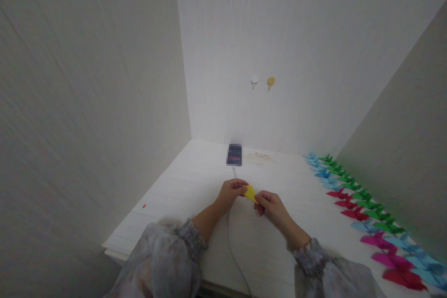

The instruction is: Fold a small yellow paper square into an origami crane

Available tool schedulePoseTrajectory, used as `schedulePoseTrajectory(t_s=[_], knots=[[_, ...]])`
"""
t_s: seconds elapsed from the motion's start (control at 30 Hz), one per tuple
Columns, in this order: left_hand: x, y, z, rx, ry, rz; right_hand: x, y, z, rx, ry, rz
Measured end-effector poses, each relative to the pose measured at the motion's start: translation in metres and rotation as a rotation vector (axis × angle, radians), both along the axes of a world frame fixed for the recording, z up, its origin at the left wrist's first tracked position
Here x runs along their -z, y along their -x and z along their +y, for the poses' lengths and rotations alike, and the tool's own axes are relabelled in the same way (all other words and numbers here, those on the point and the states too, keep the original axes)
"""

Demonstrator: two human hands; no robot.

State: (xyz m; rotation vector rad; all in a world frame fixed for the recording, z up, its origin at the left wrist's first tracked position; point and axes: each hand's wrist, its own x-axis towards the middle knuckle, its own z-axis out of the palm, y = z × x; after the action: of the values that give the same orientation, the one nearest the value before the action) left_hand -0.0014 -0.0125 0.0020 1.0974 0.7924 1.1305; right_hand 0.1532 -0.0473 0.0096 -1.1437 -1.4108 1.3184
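Observation:
A small piece of folded yellow paper (250,193) is held between my two hands above the white table. My left hand (232,192) pinches its upper left part with thumb and fingers. At the lower right end, the fingers of my right hand (268,202) are closed on the same paper. Its finer folds are too small to make out. A thin cable (229,242) runs down the table, passing under my left hand.
Rows of folded paper cranes (363,195) in blue, green, red and pink line the right side of the table (181,181). A phone (234,154) stands by the back wall, its screen blurred. A small red scrap (144,206) lies left. Two hooks (271,82) are on the wall.

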Motion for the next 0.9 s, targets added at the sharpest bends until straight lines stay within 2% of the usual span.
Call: schedulePoseTrajectory(t_s=[0.13, 0.27, 0.33, 0.63, 0.9], knots=[[0.003, 0.0, 0.001, 0.033, 0.027, 0.03, -0.002, -0.001, 0.001, -0.007, -0.117, 0.114], [0.006, -0.001, 0.002, 0.055, 0.022, 0.052, 0.0, -0.004, 0.003, -0.108, -0.087, 0.108], [0.006, -0.002, 0.001, 0.065, 0.028, 0.046, 0.002, -0.006, 0.004, -0.099, -0.064, 0.097], [-0.007, -0.005, -0.007, 0.154, 0.076, -0.029, -0.002, -0.008, 0.005, 0.017, -0.044, 0.077], [-0.017, -0.004, -0.012, 0.199, 0.112, -0.076, -0.002, -0.011, 0.005, -0.022, -0.024, 0.143]])
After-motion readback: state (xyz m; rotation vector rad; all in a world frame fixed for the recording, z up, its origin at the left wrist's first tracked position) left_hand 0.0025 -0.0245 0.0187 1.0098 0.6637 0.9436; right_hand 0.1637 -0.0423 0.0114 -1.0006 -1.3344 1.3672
